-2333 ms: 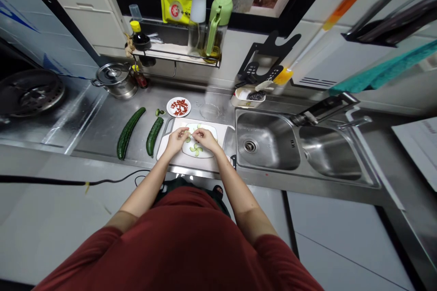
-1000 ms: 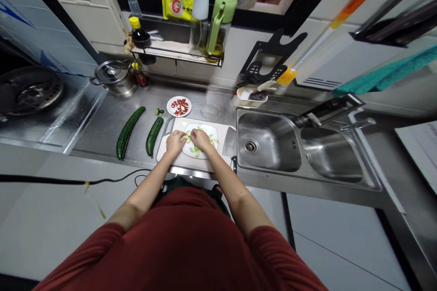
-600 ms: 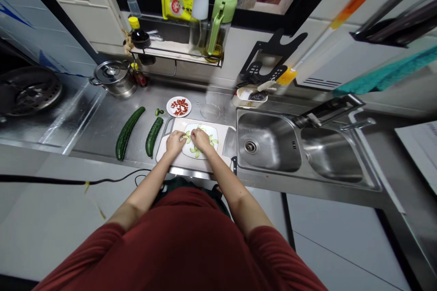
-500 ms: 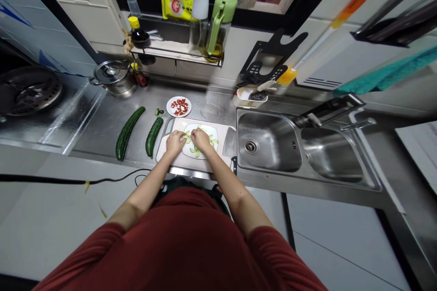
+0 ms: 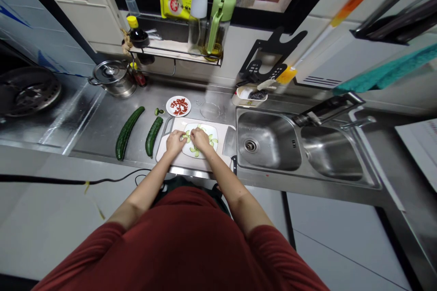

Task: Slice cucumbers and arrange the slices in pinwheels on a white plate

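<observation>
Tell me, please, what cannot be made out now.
In the head view:
Whether the left hand and right hand hold anything: too small, covered by the hands themselves.
Part of the white plate: behind the hands.
Inside the pot: covered by its lid.
White sheet: blurred, cut by right edge.

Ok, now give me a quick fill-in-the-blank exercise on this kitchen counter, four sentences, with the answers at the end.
1. Under the left hand and right hand, the slices on the square plate are pale ____.
2. The chopped bits on the round plate are coloured ____.
3. From the person's side, both cucumbers lie to the ____ of the cutting board.
4. The steel sink has ____ basins.

Missing words: green; red; left; two.
</observation>
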Tool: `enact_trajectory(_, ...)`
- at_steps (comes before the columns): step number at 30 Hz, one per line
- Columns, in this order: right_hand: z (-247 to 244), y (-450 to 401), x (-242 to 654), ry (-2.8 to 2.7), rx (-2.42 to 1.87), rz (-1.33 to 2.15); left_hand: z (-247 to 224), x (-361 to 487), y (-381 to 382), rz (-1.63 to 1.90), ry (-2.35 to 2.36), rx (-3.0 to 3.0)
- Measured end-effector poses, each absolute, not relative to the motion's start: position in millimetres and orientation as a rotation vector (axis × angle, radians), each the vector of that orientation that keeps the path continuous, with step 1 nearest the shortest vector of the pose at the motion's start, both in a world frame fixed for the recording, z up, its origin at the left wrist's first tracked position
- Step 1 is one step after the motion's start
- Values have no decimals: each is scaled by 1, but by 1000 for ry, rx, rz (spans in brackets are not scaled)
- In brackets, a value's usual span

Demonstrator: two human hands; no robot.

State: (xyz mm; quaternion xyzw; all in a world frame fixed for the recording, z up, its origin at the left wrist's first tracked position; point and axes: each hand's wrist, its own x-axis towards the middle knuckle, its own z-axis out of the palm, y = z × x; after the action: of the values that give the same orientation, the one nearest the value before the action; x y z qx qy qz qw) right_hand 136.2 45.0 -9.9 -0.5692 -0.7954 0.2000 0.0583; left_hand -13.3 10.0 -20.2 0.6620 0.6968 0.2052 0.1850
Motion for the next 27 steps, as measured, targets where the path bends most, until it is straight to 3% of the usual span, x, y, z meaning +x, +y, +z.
enact_trajectory(11, 0, 39, 164, -2094, -1674, 665, -6, -11, -4, 418, 1839, 2213)
enact_trajectory(27, -7, 3, 233, -1632, -1702, 694, -14, -13, 1, 354, 1811, 2282)
